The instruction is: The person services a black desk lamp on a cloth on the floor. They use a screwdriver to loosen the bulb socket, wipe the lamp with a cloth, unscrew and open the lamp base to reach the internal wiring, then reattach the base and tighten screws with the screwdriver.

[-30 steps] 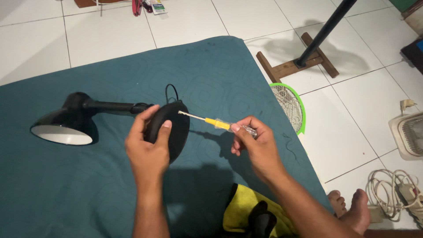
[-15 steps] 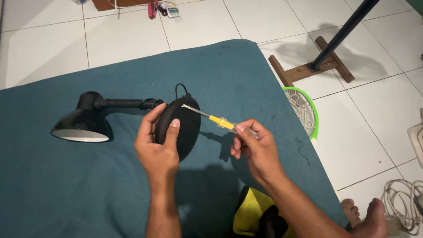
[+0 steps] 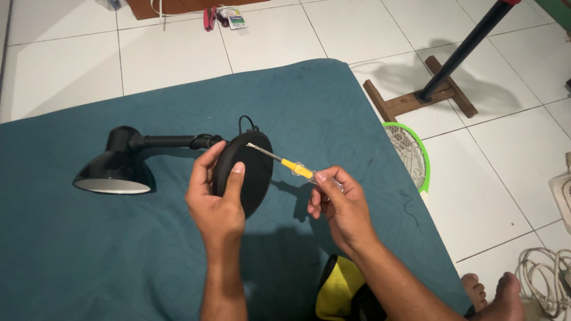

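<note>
A black desk lamp lies on a teal mattress (image 3: 119, 249). Its shade (image 3: 113, 169) points left and its round base (image 3: 253, 172) is tipped up on edge. My left hand (image 3: 217, 199) grips that base, thumb on the underside and fingers behind. My right hand (image 3: 339, 205) holds a screwdriver (image 3: 285, 163) with a yellow and clear handle. The metal tip touches the upper part of the base's underside. A black cord loop (image 3: 247, 122) sticks up behind the base.
A green racket-shaped swatter (image 3: 410, 154) lies on the white tile floor off the mattress's right edge. A dark pole on a wooden cross foot (image 3: 419, 101) stands beyond it. Coiled white cables (image 3: 544, 279) lie at bottom right, near bare feet (image 3: 496, 294).
The view has shifted, so lamp and hands sit slightly further right and lower. Both hands keep their grips, and the screwdriver tip stays on the base.
</note>
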Demonstrator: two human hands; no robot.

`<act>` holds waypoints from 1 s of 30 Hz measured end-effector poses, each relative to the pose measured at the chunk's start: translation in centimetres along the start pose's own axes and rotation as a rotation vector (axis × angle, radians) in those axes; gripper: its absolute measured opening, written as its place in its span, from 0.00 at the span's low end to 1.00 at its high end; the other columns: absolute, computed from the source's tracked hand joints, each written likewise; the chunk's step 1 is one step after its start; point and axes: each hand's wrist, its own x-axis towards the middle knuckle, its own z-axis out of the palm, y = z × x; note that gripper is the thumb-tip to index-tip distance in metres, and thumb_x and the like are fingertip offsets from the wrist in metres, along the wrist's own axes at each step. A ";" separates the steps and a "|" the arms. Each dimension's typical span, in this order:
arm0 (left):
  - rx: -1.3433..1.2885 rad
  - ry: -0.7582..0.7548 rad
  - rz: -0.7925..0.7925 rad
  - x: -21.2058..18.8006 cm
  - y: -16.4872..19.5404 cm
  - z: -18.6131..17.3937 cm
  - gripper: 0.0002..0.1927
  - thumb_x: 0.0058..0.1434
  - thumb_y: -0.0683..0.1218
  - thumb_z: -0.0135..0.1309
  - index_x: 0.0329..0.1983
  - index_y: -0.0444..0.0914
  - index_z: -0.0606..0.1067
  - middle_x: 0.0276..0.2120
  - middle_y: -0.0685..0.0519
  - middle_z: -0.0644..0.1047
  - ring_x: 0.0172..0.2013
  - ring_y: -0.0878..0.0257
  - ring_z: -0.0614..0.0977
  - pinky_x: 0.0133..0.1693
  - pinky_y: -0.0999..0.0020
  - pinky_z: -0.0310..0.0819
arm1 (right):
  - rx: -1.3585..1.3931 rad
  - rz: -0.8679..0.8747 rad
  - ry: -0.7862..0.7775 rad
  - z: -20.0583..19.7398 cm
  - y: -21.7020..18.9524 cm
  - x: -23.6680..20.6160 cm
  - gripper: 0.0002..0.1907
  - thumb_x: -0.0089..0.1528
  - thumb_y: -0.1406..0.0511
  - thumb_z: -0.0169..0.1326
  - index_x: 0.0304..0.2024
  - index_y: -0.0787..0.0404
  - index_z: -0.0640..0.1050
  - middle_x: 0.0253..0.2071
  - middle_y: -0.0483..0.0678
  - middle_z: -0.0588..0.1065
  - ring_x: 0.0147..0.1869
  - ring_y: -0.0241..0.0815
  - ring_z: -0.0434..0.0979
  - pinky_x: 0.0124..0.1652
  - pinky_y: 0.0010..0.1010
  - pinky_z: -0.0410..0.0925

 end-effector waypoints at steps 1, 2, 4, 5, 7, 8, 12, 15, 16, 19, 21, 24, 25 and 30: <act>0.002 0.003 0.002 0.0 0.0 0.0 0.20 0.64 0.35 0.56 0.60 0.31 0.73 0.48 0.47 0.82 0.49 0.64 0.83 0.53 0.71 0.77 | -0.001 0.001 -0.002 0.0 0.0 0.0 0.09 0.68 0.60 0.53 0.38 0.60 0.73 0.23 0.45 0.72 0.27 0.36 0.74 0.29 0.26 0.66; 0.004 0.005 0.005 0.0 0.1 0.0 0.20 0.64 0.35 0.56 0.60 0.31 0.73 0.48 0.47 0.82 0.49 0.64 0.83 0.53 0.71 0.77 | -0.001 0.003 -0.004 0.0 0.0 0.0 0.10 0.68 0.60 0.53 0.38 0.60 0.73 0.23 0.45 0.72 0.27 0.36 0.74 0.29 0.26 0.66; 0.004 0.008 0.009 0.0 0.1 0.0 0.20 0.64 0.35 0.56 0.60 0.31 0.73 0.48 0.46 0.82 0.49 0.64 0.83 0.53 0.71 0.78 | 0.005 0.014 -0.005 0.0 0.0 -0.1 0.10 0.68 0.60 0.53 0.37 0.60 0.73 0.23 0.44 0.72 0.27 0.36 0.74 0.28 0.26 0.67; 0.004 0.008 0.011 0.0 0.2 0.0 0.20 0.64 0.35 0.56 0.60 0.31 0.73 0.48 0.46 0.82 0.49 0.63 0.83 0.53 0.71 0.77 | 0.007 0.019 -0.006 0.0 0.1 -0.1 0.10 0.68 0.60 0.53 0.37 0.60 0.73 0.23 0.44 0.72 0.27 0.36 0.74 0.28 0.26 0.67; 0.001 0.011 0.016 0.0 0.2 0.0 0.20 0.64 0.35 0.56 0.60 0.31 0.73 0.48 0.46 0.82 0.49 0.63 0.83 0.54 0.71 0.77 | 0.005 0.027 -0.008 0.1 0.1 -0.1 0.10 0.68 0.60 0.52 0.37 0.59 0.73 0.23 0.44 0.72 0.27 0.35 0.74 0.28 0.26 0.67; -0.001 0.012 0.018 0.0 0.3 0.1 0.20 0.64 0.35 0.56 0.60 0.31 0.73 0.48 0.46 0.81 0.49 0.63 0.83 0.53 0.71 0.77 | 0.004 0.031 -0.009 0.1 0.2 -0.2 0.10 0.68 0.60 0.52 0.37 0.59 0.73 0.23 0.44 0.72 0.27 0.35 0.74 0.28 0.26 0.67; -0.001 0.012 0.016 -0.1 0.3 0.1 0.20 0.64 0.35 0.56 0.60 0.31 0.73 0.48 0.45 0.82 0.49 0.63 0.83 0.53 0.70 0.77 | 0.035 0.064 0.011 0.2 0.7 -0.1 0.10 0.68 0.60 0.52 0.36 0.58 0.73 0.23 0.44 0.72 0.26 0.36 0.74 0.27 0.26 0.66; 0.017 0.019 -0.044 -0.1 0.2 0.1 0.20 0.63 0.37 0.56 0.60 0.32 0.73 0.46 0.46 0.83 0.47 0.63 0.86 0.50 0.70 0.82 | 0.046 0.090 0.021 0.3 1.2 -0.1 0.10 0.68 0.59 0.52 0.36 0.57 0.73 0.22 0.44 0.72 0.26 0.36 0.74 0.27 0.26 0.66; 0.018 0.019 -0.020 -0.1 0.2 0.1 0.20 0.63 0.37 0.56 0.60 0.32 0.73 0.47 0.46 0.83 0.47 0.63 0.86 0.51 0.70 0.81 | 0.043 0.096 0.023 0.3 1.5 -0.1 0.10 0.68 0.59 0.51 0.36 0.57 0.73 0.22 0.44 0.72 0.26 0.36 0.74 0.28 0.26 0.66; 0.018 0.023 0.042 -0.1 0.0 0.2 0.20 0.64 0.36 0.56 0.60 0.31 0.73 0.48 0.45 0.82 0.49 0.62 0.84 0.52 0.70 0.79 | 0.070 0.136 0.019 0.6 2.3 -0.2 0.10 0.68 0.59 0.51 0.36 0.57 0.73 0.23 0.43 0.72 0.27 0.36 0.74 0.28 0.27 0.66; 0.009 0.028 0.064 -0.1 -0.1 0.2 0.20 0.65 0.36 0.56 0.61 0.30 0.73 0.49 0.44 0.82 0.49 0.62 0.84 0.53 0.70 0.78 | 0.104 0.188 0.022 0.9 2.8 -0.4 0.09 0.68 0.59 0.51 0.37 0.56 0.73 0.24 0.43 0.73 0.28 0.36 0.74 0.29 0.27 0.66; 0.004 0.033 0.040 -0.1 -0.1 0.2 0.20 0.65 0.36 0.56 0.60 0.30 0.73 0.48 0.45 0.82 0.48 0.63 0.84 0.52 0.70 0.79 | 0.152 0.254 0.008 1.4 3.5 -0.8 0.08 0.67 0.59 0.50 0.38 0.55 0.73 0.26 0.43 0.73 0.29 0.36 0.74 0.30 0.27 0.66; -0.002 0.037 0.040 -0.2 -0.1 0.2 0.20 0.65 0.36 0.56 0.60 0.30 0.73 0.48 0.45 0.82 0.48 0.63 0.84 0.52 0.70 0.78 | 0.163 0.252 -0.014 1.6 3.7 -1.0 0.08 0.68 0.58 0.50 0.38 0.55 0.73 0.26 0.43 0.74 0.30 0.35 0.74 0.30 0.27 0.66; -0.005 0.046 0.057 -0.2 0.0 0.3 0.19 0.66 0.36 0.56 0.60 0.30 0.73 0.48 0.46 0.82 0.48 0.64 0.83 0.52 0.71 0.78 | 0.160 0.222 -0.062 2.2 4.3 -1.6 0.08 0.68 0.59 0.51 0.41 0.56 0.73 0.28 0.43 0.74 0.31 0.35 0.73 0.31 0.27 0.65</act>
